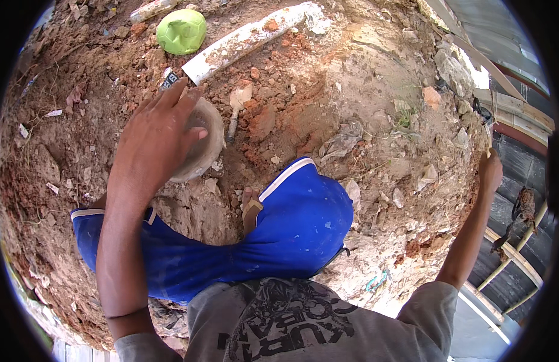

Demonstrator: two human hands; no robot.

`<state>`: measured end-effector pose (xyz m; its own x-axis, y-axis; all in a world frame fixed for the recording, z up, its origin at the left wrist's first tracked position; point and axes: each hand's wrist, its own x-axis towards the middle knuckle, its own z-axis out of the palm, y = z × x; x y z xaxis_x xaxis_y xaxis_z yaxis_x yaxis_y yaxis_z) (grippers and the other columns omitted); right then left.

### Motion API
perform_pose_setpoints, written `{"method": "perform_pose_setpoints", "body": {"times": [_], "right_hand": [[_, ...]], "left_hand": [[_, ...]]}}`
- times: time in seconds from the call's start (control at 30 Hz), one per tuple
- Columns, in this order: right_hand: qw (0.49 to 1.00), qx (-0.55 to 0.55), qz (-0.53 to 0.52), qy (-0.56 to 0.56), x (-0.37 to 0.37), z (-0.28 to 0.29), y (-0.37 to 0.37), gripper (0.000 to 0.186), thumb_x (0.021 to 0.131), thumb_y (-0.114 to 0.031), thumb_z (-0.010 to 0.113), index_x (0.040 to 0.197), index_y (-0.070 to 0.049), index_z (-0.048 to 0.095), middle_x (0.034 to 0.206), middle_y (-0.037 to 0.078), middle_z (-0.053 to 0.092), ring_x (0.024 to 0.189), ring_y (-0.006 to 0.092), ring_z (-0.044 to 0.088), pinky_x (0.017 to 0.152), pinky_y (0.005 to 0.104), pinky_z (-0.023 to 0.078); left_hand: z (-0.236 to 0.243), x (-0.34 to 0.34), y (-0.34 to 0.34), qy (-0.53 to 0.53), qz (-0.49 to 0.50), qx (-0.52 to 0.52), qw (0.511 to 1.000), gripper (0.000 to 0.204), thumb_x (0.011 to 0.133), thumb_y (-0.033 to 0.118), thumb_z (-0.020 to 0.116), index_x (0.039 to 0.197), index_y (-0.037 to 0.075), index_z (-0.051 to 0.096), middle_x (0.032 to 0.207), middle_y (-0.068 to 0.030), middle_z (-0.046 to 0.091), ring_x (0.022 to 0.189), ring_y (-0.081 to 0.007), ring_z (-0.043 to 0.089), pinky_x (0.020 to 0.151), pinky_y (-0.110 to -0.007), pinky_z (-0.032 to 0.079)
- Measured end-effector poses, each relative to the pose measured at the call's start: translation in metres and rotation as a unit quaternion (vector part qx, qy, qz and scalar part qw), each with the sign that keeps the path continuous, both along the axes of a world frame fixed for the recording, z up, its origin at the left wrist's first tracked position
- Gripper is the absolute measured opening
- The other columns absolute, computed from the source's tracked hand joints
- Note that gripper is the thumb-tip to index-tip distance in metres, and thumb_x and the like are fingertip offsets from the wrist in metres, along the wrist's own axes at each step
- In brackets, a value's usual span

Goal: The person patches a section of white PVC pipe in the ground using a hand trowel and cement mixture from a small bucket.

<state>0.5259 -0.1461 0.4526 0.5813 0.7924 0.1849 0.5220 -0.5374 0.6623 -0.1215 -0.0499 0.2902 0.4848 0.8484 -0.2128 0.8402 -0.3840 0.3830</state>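
Observation:
My left hand (150,136) lies over the left and far rim of a round, grey, mud-coated bowl (213,130). Its fingers bend over the far rim and its thumb reaches across the opening. The hand hides much of the bowl, so its contents cannot be made out. Right of the bowl, a small trowel (237,99) with a dirty blade lies on the soil, its handle toward me. My right hand (489,172) is stretched far out to the right beside the wooden boards. Its fingers are closed, with a thin light-coloured thing at their tips too small to name.
Beyond the bowl lie a dented green ball (181,31) and a dirt-smeared white pipe (249,42). The ground (303,114) is uneven reddish soil with stones and scraps. At the right stand wooden boards (521,111) and dark sheeting (514,157). My bent knees in blue shorts (303,211) are close below.

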Motion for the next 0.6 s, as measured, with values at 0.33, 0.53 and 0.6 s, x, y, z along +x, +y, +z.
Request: {"method": "perform_pose_setpoints", "body": {"times": [0.33,0.53,0.6], "right_hand": [[0.805,-0.357,0.363,0.303,-0.257,-0.363,0.056,0.081,0.079,-0.038,0.079,0.146,-0.013,0.042,0.150,0.011,0.042,0.142,0.0317,0.035,0.115,0.0525,0.030],[0.727,-0.485,0.402,0.274,-0.268,-0.404,0.077,0.085,0.074,-0.042,0.082,0.145,-0.013,0.044,0.155,0.012,0.035,0.141,0.0349,0.035,0.112,0.0540,0.033],[0.691,-0.518,0.422,0.275,-0.268,-0.407,0.082,0.086,0.072,-0.043,0.083,0.143,-0.012,0.047,0.155,0.012,0.033,0.140,0.0348,0.035,0.111,0.0533,0.034]], "left_hand": [[-0.010,0.015,0.006,0.025,-0.003,-0.033,0.999,0.057,0.080,0.019,0.077,0.132,0.008,0.057,0.145,-0.0119,0.051,0.125,-0.0333,0.056,0.106,-0.045,0.046],[-0.015,0.018,0.003,0.028,0.001,-0.045,0.999,0.060,0.079,0.019,0.077,0.134,0.008,0.056,0.144,-0.0120,0.051,0.126,-0.0347,0.054,0.110,-0.045,0.043],[-0.016,0.017,0.002,0.039,-0.012,-0.057,0.998,0.061,0.078,0.017,0.077,0.135,0.009,0.056,0.144,-0.0125,0.051,0.127,-0.0356,0.053,0.111,-0.045,0.041]]}}
